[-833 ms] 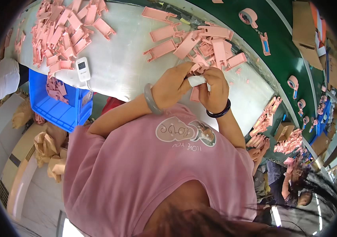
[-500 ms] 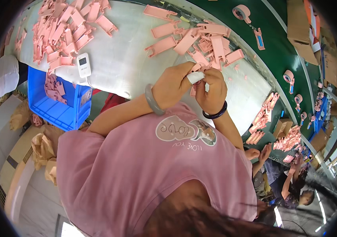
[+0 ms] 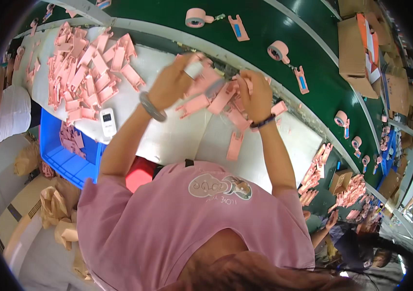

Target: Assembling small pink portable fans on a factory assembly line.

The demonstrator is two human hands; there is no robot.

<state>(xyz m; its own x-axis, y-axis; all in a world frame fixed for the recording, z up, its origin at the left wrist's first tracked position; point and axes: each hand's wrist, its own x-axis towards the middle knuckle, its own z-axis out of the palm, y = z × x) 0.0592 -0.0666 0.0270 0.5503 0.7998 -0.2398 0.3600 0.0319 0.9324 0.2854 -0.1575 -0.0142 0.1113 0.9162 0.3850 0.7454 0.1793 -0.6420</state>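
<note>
My left hand (image 3: 171, 83), blurred by motion and with a white wrap (image 3: 193, 70) on a finger, is over the far edge of the table. Its fingers are closed on a blurred pink part with a grey ring (image 3: 213, 87). To its right, my right hand (image 3: 256, 94) is bent down over a heap of pink plastic pieces (image 3: 223, 98). Its fingertips are pressed together, with pink showing between them; what they hold is hard to make out. One pink plastic piece (image 3: 234, 146) lies apart, closer to my body.
At left lies a larger heap of pink pieces (image 3: 87, 72), with a white device (image 3: 108, 122) beside it. Below is a blue bin (image 3: 73, 165) with more pieces. Beyond the table edge, a green conveyor (image 3: 245, 53) carries pink ring-headed parts (image 3: 278, 51). Other people are at both sides.
My hands have parted from in front of my chest and reached farther out, the left one going left. A single pink piece now lies on the table below them. The view has shifted.
</note>
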